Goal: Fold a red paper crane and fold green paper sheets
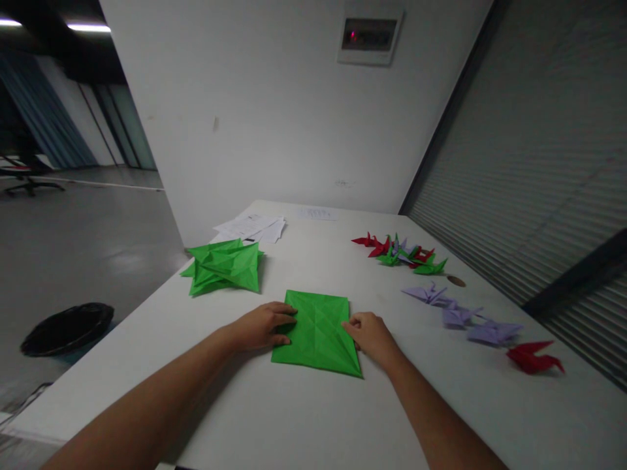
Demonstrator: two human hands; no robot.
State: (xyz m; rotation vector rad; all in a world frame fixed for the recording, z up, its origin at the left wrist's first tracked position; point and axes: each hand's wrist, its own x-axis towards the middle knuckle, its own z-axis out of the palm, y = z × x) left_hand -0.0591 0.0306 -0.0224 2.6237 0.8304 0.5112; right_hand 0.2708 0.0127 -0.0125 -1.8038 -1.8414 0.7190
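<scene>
A creased sheet of green origami paper (pixel 317 334) lies flat on the white table (pixel 294 418), its fold lines showing. My left hand (pixel 262 325) rests on the sheet's left edge, fingers on the paper. My right hand (pixel 372 337) is curled over its right edge. Beyond my left hand sits a loose stack of folded green origami paper (pixel 224 266), which neither hand touches.
Origami cranes in red, green and lilac (pixel 399 253) stand in rows along the table's right side. White printed papers (pixel 249 228) lie at the far end. A black round basket (pixel 67 329) sits on the floor left of the table.
</scene>
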